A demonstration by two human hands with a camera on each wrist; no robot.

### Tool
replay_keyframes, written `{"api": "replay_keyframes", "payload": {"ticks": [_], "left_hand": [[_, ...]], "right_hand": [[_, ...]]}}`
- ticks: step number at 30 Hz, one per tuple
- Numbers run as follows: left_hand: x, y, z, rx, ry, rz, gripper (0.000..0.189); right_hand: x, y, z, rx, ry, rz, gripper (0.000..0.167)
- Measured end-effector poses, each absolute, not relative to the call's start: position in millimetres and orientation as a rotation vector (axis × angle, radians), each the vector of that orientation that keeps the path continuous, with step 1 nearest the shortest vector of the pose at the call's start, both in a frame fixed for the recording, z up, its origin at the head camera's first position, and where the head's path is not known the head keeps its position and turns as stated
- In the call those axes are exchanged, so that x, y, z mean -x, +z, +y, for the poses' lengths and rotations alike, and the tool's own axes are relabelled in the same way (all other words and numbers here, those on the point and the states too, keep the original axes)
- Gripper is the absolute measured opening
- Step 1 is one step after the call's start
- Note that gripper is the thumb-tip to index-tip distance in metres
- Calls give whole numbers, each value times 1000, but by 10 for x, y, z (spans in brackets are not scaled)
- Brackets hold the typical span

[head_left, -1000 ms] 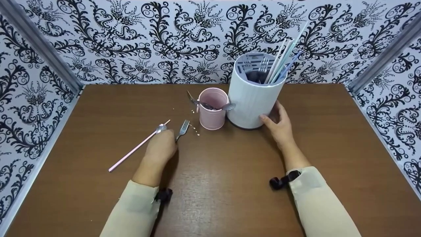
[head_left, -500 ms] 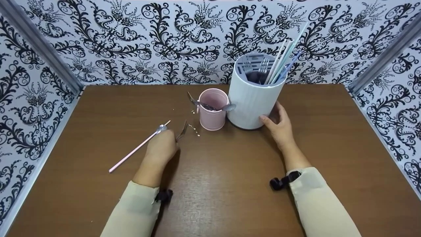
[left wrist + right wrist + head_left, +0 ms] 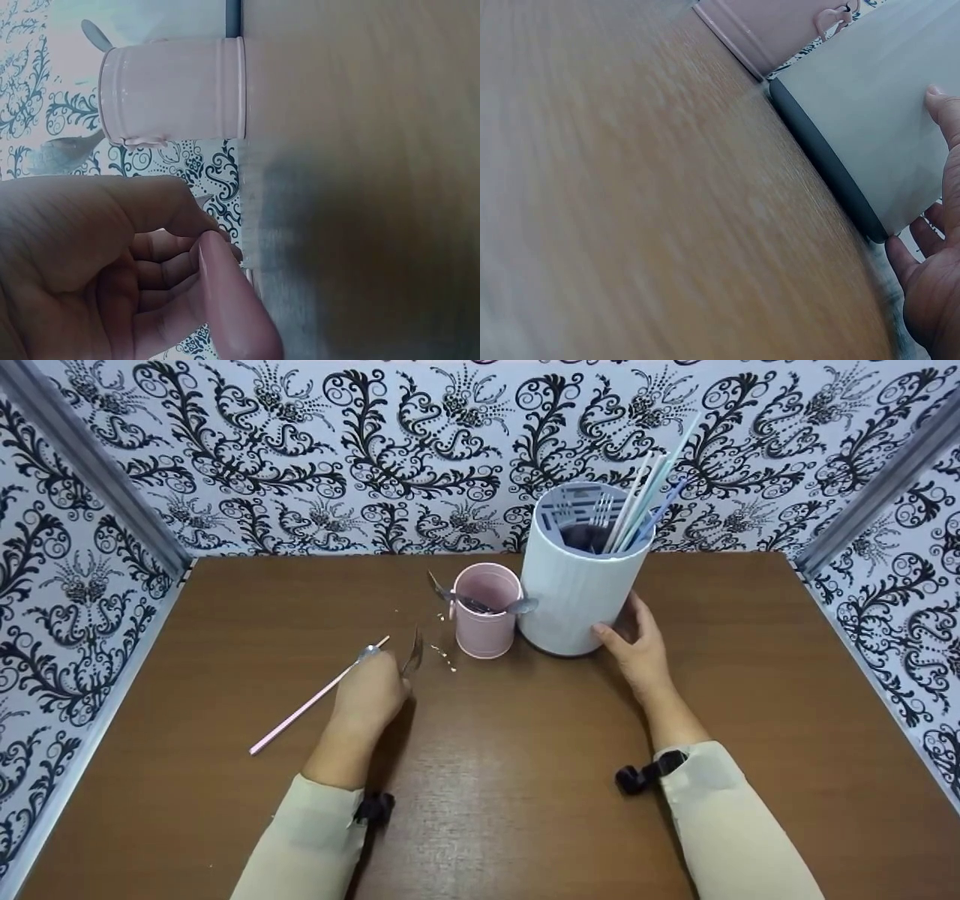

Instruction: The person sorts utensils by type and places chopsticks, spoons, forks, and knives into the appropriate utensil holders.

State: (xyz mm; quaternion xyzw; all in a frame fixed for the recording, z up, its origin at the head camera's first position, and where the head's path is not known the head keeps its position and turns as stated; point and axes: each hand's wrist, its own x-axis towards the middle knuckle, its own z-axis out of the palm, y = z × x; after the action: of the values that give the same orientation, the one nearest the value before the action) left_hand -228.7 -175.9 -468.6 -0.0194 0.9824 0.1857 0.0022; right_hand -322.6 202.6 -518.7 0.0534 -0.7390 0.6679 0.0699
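My left hand [image 3: 367, 694] pinches a fork [image 3: 413, 654] between thumb and fingers, tines raised. The fork's glossy pink handle [image 3: 234, 304] juts from the grip in the left wrist view. Just beyond the knuckles lies a shiny spoon bowl [image 3: 366, 653], its other end hidden by the hand. It overlaps a thin pink chopstick [image 3: 300, 710] on the table. At right, my right hand [image 3: 637, 649] holds the lower side of a tall white utensil holder [image 3: 574, 600], thumb on its front. Forks and pale sticks stand in that holder, whose dark base [image 3: 825, 161] meets the tabletop.
A small pink bucket [image 3: 484, 634] stands against the utensil holder's left side. A spoon [image 3: 523, 604] and another metal utensil [image 3: 439, 585] stick out past its rim. White crumbs [image 3: 444, 657] dot the brown table [image 3: 480, 780]; patterned walls rise behind and at both sides.
The fork in my left hand has turned and tilted up, its tines now pointing more away from me. My right hand, the utensil holder and the bucket stay where they were.
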Motion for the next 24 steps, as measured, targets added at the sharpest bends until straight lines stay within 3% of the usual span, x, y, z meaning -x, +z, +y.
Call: {"api": "replay_keyframes", "payload": {"ticks": [17,24], "left_hand": [[2324,-4613,-1688,104,861,3077,2],[2349,-4418,-1681,157,1180,3041,15]], "right_hand": [[3206,-5184,2058,-139,2019,-2234,85],[3220,-5179,2050,-141,2011,-2245,85]]}}
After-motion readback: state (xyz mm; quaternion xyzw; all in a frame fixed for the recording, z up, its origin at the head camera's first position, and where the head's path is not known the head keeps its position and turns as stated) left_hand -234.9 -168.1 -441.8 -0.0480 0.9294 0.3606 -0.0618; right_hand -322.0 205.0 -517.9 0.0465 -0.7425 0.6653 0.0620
